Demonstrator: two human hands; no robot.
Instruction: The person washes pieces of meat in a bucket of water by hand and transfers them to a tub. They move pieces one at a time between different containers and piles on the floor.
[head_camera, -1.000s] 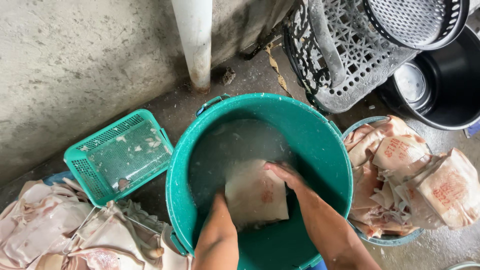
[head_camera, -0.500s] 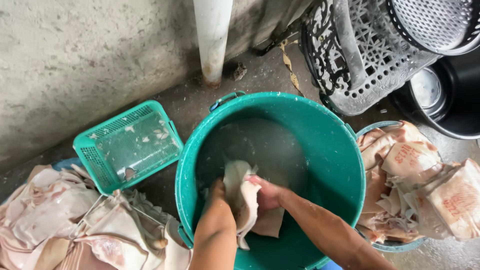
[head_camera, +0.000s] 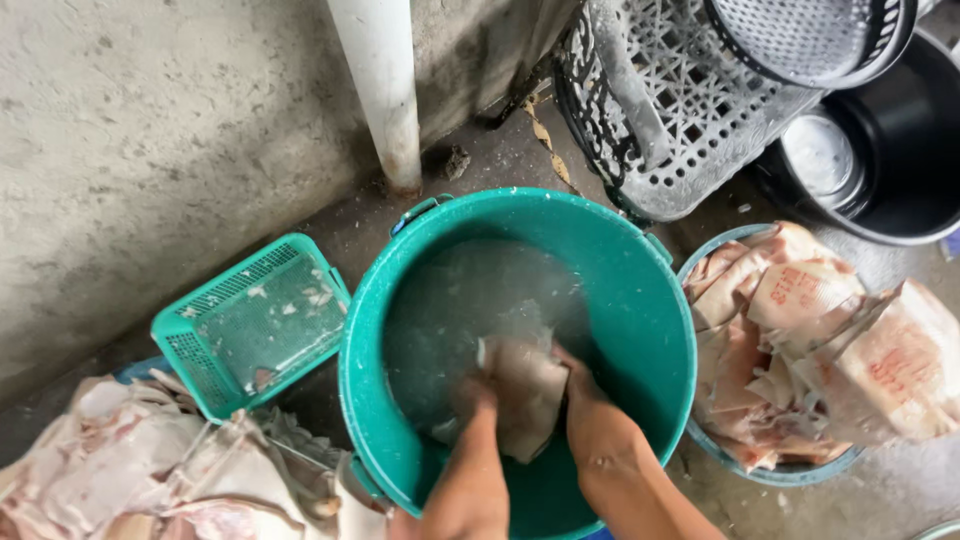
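Pale slab (head_camera: 525, 395) now bunched lower, left hand (head_camera: 470, 405) submerged, right hand (head_camera: 590, 420) gripping

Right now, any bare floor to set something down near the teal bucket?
Bare concrete floor between the white pipe, teal bucket and green basket. Another strip by the grey crate and black tub. Crowded: pale sheets lower left, blue basin right. Both hands, left and right, grip a pale sheet in the bucket.

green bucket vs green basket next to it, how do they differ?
The bucket is round with solid walls; the basket is rectangular with mesh walls. The bucket stands upright holding cloudy water, with both hands, left and right, working a pale sheet in it; the basket sits tilted, only scraps on its mesh. The bucket looks larger. Both are green plastic on the concrete floor.
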